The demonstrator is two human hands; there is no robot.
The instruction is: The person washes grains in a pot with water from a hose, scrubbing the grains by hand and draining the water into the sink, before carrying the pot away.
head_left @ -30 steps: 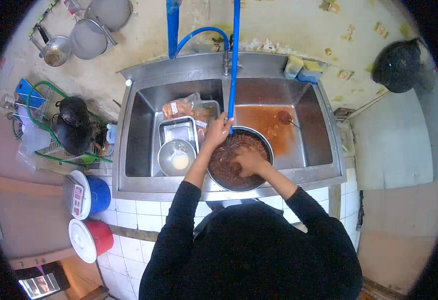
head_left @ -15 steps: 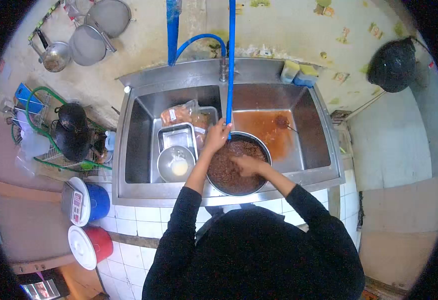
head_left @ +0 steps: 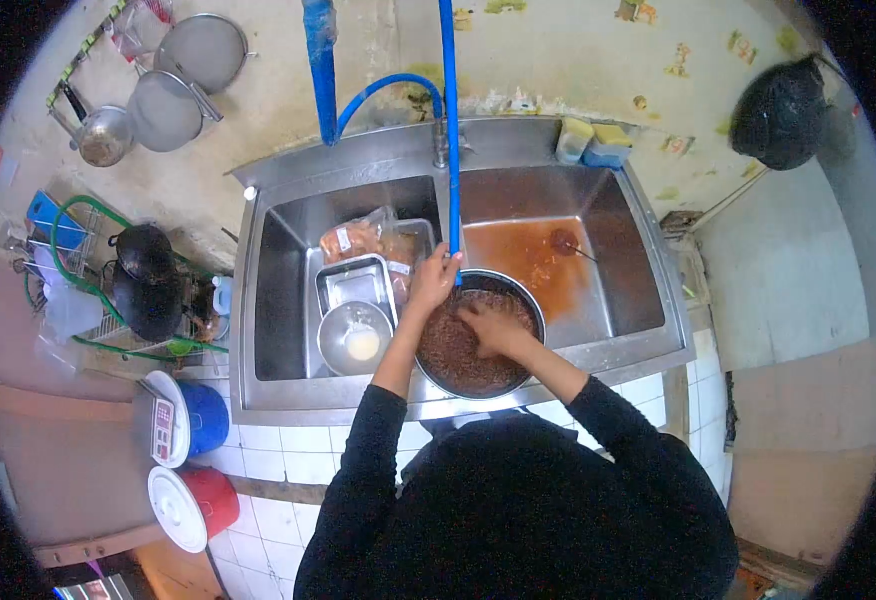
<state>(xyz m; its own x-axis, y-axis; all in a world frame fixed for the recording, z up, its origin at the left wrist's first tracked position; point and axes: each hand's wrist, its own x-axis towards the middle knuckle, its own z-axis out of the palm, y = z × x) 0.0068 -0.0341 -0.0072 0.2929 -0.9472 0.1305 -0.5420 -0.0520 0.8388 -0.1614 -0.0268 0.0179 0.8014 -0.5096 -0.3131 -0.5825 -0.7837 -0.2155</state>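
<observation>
Left hand (head_left: 436,278) wrapped round the hose (head_left: 453,170), mouth at the pot's upper rim; pot (head_left: 541,318) mid-frame, overlapping the sink's (head_left: 618,356) front edge. Right hand (head_left: 498,333) dips into the brown mass (head_left: 468,360); can't tell whether it grips any. I'd judge slopping the main risk: hard stirring or strong flow could send some over the rim. Pot's support hidden; fingertips buried; water flow and mass too blurred to make out.

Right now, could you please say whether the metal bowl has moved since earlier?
No; judged against the sink, the metal bowl has kept its place.
</observation>
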